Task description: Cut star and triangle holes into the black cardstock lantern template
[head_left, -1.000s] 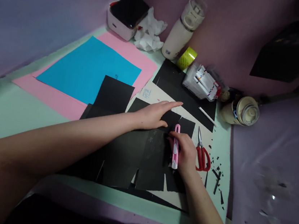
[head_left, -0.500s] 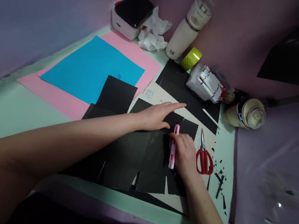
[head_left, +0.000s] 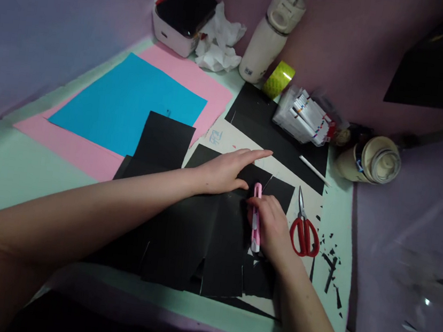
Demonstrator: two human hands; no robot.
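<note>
Matte black card sheet (head_left: 186, 221), lying flat beneath and nearer to you than the fingers of your left hand (head_left: 224, 172). It is plain and dark, with slits dividing its near edge into flaps. Your left thumb and index finger are spread apart; the spacing of the others cannot be told. Your right hand (head_left: 272, 229) has its fingers wrapped around a slim pink-and-white plastic cutter (head_left: 256, 219), slotted lengthwise, just beside your left thumb. Red-handled metal scissors (head_left: 302, 217) lie right of your right-hand fingers.
</note>
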